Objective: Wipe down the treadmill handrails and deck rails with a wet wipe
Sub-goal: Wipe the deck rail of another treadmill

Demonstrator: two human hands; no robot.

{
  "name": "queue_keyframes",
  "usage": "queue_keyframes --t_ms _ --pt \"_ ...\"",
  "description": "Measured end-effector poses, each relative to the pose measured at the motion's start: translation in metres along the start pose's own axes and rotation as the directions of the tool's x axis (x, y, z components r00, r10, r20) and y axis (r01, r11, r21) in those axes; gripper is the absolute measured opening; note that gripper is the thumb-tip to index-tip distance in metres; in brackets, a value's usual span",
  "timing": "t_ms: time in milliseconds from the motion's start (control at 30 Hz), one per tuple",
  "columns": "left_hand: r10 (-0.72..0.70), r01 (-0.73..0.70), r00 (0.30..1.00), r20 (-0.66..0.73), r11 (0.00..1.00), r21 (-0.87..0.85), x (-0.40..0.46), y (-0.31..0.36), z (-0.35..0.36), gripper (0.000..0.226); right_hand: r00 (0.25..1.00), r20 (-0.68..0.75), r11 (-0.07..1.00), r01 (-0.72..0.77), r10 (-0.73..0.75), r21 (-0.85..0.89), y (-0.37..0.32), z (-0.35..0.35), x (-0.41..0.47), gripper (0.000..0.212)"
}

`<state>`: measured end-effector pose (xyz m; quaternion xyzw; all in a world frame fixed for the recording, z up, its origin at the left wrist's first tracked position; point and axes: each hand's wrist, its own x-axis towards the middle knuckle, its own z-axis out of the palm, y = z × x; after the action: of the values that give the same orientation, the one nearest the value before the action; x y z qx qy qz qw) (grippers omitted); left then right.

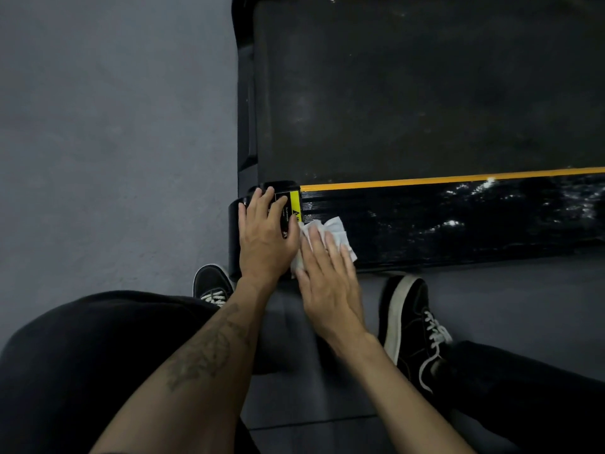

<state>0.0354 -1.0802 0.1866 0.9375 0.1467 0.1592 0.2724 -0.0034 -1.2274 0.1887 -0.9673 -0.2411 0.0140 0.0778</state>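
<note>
Black plastic caps the rear corner of the treadmill, and the left hand (263, 231) lies flat on that end cap (237, 224), fingers straight and slightly spread, partly covering the yellow warning label (294, 204). It holds nothing — it looks to be there as a brace. Just beside it, touching along the thumb side, the right hand (327, 273) presses the white wet wipe (337, 229) onto the near deck rail (458, 224), fingers straight and close together, palm down; the wipe shows beyond the fingertips and at the heel of the hand, crumpled rather than folded flat.

The step in hand looks like the start of a pass along this rail, from the end cap toward the far right. To do it well, keep the palm square on the wipe so it does not bunch or slip out, and draw it in one long stroke along the ribbed surface, following the grooves. The rail to the right glistens in patches, so parts may already be wet — uneven cover is the risk. The orange stripe (458, 178) marks the edge by the belt (425, 93); take the wipe up to it, not onto the belt. Handrails are out of view.
</note>
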Motion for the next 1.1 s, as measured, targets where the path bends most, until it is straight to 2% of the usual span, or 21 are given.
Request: queue_keyframes --t_ms 67,233,267,333,433,533,633,700,800,833,900,967,1000,1100 --pt "-0.005 0.005 1.000 0.001 1.000 0.006 0.000 0.000 0.000 0.041 0.999 -0.004 0.999 0.036 -0.036 -0.005 0.016 -0.002 -0.003 0.060" --pt "0.000 0.000 1.000 0.008 1.000 0.009 -0.001 -0.003 0.002 0.042 0.972 -0.035 0.970 -0.228 0.232 0.082 0.006 0.000 -0.004 0.063" --pt "0.001 -0.001 1.000 0.005 1.000 0.007 -0.001 -0.003 0.003 0.041 0.974 -0.038 0.971 -0.219 0.224 0.093 -0.001 0.001 -0.004 0.064" --pt "0.000 0.000 1.000 0.002 1.000 0.009 0.000 -0.003 0.003 0.041 0.993 -0.019 0.991 -0.114 0.115 0.073 -0.006 0.005 -0.007 0.065" --pt "-0.005 0.005 1.000 -0.001 1.000 0.012 0.000 -0.002 0.003 0.042 1.000 -0.001 1.000 0.025 -0.025 0.002 0.016 0.004 -0.013 0.063" --pt "-0.003 0.002 1.000 0.009 1.000 0.016 0.000 -0.003 0.003 0.042 0.994 -0.028 0.994 -0.110 0.110 0.006 0.027 -0.002 -0.016 0.061" --pt "0.001 -0.001 1.000 0.003 1.000 0.014 0.000 -0.003 0.003 0.042 0.972 -0.037 0.968 -0.228 0.233 0.102 0.003 -0.001 -0.013 0.066" --pt "-0.001 0.001 1.000 -0.009 1.000 0.008 0.000 -0.002 0.004 0.041 0.989 -0.007 0.983 -0.149 0.151 0.106 -0.009 0.002 -0.014 0.070" --pt "-0.004 0.005 1.000 -0.005 1.000 0.016 0.000 -0.002 0.003 0.042 1.000 0.007 0.999 0.015 -0.015 0.040 0.008 -0.001 -0.018 0.066" --pt "-0.004 0.004 1.000 -0.004 1.000 0.016 0.000 -0.003 0.004 0.042 1.000 -0.001 0.999 0.011 -0.011 0.051 0.017 -0.001 -0.019 0.065" --pt "-0.005 0.005 1.000 0.001 1.000 0.011 0.000 -0.004 0.004 0.042 0.994 -0.024 0.988 -0.107 0.111 0.113 0.022 -0.002 -0.023 0.066" --pt "-0.001 0.001 1.000 -0.001 1.000 0.009 0.000 -0.004 0.005 0.042 0.971 -0.057 0.960 -0.220 0.233 0.171 0.008 0.000 -0.023 0.068" --pt "0.000 0.000 1.000 -0.009 1.000 0.009 0.000 -0.004 0.005 0.041 0.968 -0.059 0.952 -0.229 0.245 0.202 -0.003 0.002 -0.021 0.069" --pt "-0.007 0.007 1.000 -0.016 1.000 0.006 0.000 -0.005 0.006 0.041 0.996 -0.052 0.982 -0.066 0.076 0.179 -0.016 0.008 -0.021 0.072"
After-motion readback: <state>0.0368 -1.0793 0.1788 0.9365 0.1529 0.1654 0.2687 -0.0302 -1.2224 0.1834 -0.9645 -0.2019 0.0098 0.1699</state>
